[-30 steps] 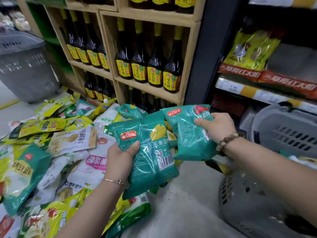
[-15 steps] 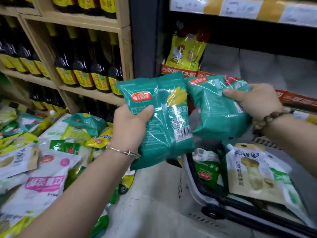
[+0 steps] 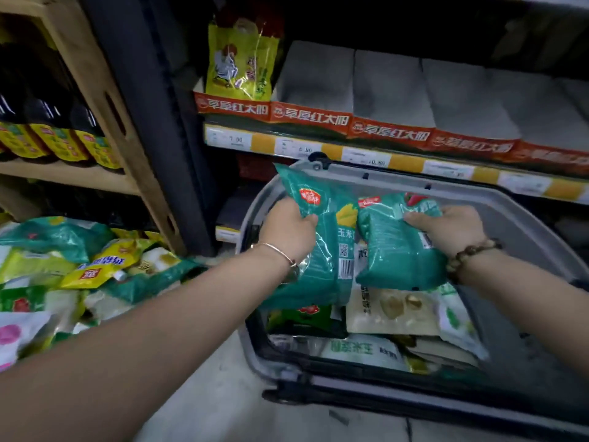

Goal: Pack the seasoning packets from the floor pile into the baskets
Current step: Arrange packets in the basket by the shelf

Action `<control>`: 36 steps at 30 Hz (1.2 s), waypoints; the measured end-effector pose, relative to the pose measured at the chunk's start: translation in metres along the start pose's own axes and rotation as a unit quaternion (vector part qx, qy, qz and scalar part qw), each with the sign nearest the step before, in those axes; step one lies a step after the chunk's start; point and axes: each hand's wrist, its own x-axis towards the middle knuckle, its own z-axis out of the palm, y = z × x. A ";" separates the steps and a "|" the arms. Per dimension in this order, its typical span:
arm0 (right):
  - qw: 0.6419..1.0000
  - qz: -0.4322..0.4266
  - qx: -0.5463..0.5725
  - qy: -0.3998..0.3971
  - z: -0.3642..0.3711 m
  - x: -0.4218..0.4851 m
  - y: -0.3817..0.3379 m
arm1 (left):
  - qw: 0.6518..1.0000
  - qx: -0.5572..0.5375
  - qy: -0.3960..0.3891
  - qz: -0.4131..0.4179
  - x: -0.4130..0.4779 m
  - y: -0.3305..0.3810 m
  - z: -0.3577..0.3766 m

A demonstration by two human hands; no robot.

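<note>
My left hand [image 3: 288, 229] grips a teal packet [image 3: 322, 250] by its left edge, thumb on the front. My right hand [image 3: 447, 229] holds a second teal packet [image 3: 395, 250] by its top right corner. Both packets hang side by side above the open grey basket [image 3: 522, 237], which holds several white and green packets [image 3: 389, 309]. The floor pile of packets [image 3: 63, 272] lies at the left, a mix of yellow, green, teal and white bags.
A wooden shelf [image 3: 102, 100] with dark bottles [image 3: 57, 135] stands at the left behind the pile. Behind the basket runs a store shelf with price tags [image 3: 366, 154], red cartons and a yellow bag [image 3: 239, 62]. Grey floor [image 3: 204, 393] lies between pile and basket.
Both hands have carried the two teal packets right and down, from in front of the bottle shelf to above the basket. The view has swung right with them.
</note>
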 end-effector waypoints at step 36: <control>0.773 -0.375 -0.489 -0.148 0.068 0.041 0.059 | 0.815 0.541 -0.168 0.122 0.038 -0.072 0.095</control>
